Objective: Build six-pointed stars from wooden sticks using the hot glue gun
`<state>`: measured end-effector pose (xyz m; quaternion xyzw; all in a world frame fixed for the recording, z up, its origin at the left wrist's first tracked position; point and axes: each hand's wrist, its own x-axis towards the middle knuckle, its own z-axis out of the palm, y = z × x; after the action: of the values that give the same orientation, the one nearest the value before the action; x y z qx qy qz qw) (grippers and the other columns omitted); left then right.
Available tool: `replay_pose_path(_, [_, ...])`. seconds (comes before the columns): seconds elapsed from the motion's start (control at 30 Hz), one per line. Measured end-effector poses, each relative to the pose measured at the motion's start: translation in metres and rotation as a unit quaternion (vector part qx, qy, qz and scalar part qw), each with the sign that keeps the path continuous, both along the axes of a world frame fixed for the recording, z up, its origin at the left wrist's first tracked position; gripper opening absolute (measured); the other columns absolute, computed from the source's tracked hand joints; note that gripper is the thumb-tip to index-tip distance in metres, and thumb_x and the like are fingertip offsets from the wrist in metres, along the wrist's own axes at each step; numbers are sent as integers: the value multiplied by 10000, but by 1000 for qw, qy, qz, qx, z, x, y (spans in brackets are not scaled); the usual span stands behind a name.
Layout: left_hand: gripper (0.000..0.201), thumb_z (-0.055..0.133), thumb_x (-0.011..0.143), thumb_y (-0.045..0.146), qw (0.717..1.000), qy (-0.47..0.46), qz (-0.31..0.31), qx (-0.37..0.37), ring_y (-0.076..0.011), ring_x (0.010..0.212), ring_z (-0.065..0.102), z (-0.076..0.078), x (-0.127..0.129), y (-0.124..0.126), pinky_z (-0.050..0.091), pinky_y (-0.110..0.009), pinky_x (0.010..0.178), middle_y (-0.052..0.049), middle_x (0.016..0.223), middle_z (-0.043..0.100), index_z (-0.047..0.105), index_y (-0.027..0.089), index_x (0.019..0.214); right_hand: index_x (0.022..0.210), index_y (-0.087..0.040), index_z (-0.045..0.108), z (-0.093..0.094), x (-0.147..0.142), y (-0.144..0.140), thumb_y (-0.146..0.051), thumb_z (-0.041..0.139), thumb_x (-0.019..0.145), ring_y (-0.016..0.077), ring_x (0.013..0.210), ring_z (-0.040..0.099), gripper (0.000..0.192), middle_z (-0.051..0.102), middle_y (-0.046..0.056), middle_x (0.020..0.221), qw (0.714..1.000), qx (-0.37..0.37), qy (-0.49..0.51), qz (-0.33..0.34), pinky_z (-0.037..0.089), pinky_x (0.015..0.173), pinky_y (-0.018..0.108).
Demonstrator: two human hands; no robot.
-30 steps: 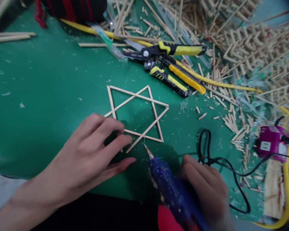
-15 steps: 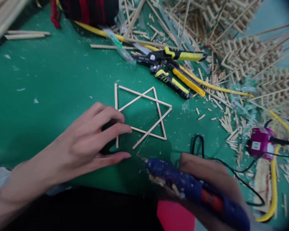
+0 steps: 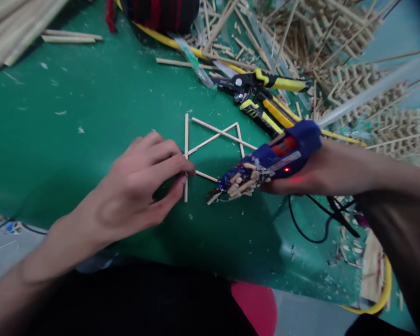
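Note:
My left hand [image 3: 143, 184] pinches a thin wooden stick [image 3: 186, 133] between thumb and fingertips, low on its length. That stick lies upright in the view, along the left side of a star-shaped frame of sticks [image 3: 210, 141] on the green table. My right hand [image 3: 318, 170] is wrapped round a blue glue gun [image 3: 262, 163] with a lit red light. Bits of wood and dried glue cling to the gun's front. Its nozzle points down-left, close to the lower end of a slanting stick; whether they touch I cannot tell. The gun hides the star's right side.
Cutting pliers [image 3: 243, 84] with yellow-black handles and a yellow utility knife [image 3: 278, 113] lie behind the star. Stick offcuts and stacked stick lattices [image 3: 364, 84] crowd the right. A stick bundle [image 3: 17, 32] is back left. The gun's black cable [image 3: 308, 240] loops at right.
My right hand has raised and turned the glue gun, bringing its nozzle over the star's lower corner. My left thumb and fingers have closed on the left stick. The whole view has shifted somewhat.

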<state>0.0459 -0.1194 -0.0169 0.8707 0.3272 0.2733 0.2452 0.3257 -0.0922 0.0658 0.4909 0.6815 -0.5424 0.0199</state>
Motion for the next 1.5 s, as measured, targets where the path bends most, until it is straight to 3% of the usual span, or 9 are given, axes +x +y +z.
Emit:
replay_pose_path(0.17, [161, 485, 988, 145, 999, 26, 17, 17, -223, 875, 571, -1, -1, -1, 456, -383, 760, -45, 948, 679, 627, 215, 1019, 581, -71, 602, -1, -17, 15, 40, 647, 740, -52, 488, 395, 199, 474, -176, 532, 999, -4, -20, 30, 344, 485, 50])
replay_pose_path(0.33, [154, 497, 990, 113, 998, 47, 11, 42, -219, 879, 534, -3, 0, -2, 458, -402, 785, -53, 956, 657, 618, 187, 1048, 632, -54, 645, 10, -21, 16, -33, 629, 800, -46, 564, 425, 170, 466, -172, 567, 996, -33, -63, 55, 355, 537, 58])
replay_pose_path(0.5, [148, 515, 982, 96, 998, 38, 4, 47, -210, 875, 529, -4, -1, -2, 465, -398, 769, -55, 952, 643, 615, 175, 1056, 704, -47, 699, -7, -20, 13, 50, 651, 699, -44, 475, 425, 108, 477, -203, 492, 999, -4, -14, 43, 333, 483, 73])
replay_pose_path(0.7, [168, 495, 976, 98, 998, 42, 6, 42, -224, 885, 534, -3, -1, -2, 462, -406, 779, -63, 965, 656, 613, 189, 1055, 533, -92, 572, -11, -17, 12, 38, 666, 697, -56, 425, 387, 230, 488, -192, 493, 998, 9, -7, 59, 341, 455, 64])
replay_pose_path(0.83, [166, 499, 969, 98, 998, 38, 7, 42, -227, 874, 546, -1, 0, -2, 455, -394, 763, -64, 952, 661, 620, 187, 1039, 560, -98, 586, -10, -16, 11, 22, 684, 692, -41, 451, 437, 204, 459, -193, 474, 996, 30, -34, 75, 340, 456, 58])
replay_pose_path(1.0, [155, 497, 978, 121, 998, 38, 7, 50, -224, 863, 553, -2, 0, -1, 463, -392, 747, -66, 942, 664, 625, 188, 1035, 521, -114, 559, -11, -17, 12, 53, 683, 681, -43, 396, 359, 262, 419, -194, 451, 998, 14, -22, 63, 310, 414, 72])
replay_pose_path(1.2, [146, 523, 964, 103, 998, 32, -1, 58, -227, 874, 547, -4, -1, -1, 472, -404, 743, -76, 947, 662, 628, 161, 1047, 596, -76, 632, -9, -20, 13, 77, 644, 677, -41, 441, 384, 174, 457, -193, 484, 999, 5, -15, 46, 332, 460, 87])
replay_pose_path(1.5, [151, 499, 971, 121, 998, 28, 7, 49, -228, 871, 551, -3, 0, -1, 476, -410, 738, -67, 950, 668, 618, 190, 1034, 526, -136, 477, -4, -19, 15, 34, 613, 764, -52, 454, 346, 322, 388, -185, 505, 998, 7, -4, 69, 300, 457, 67])
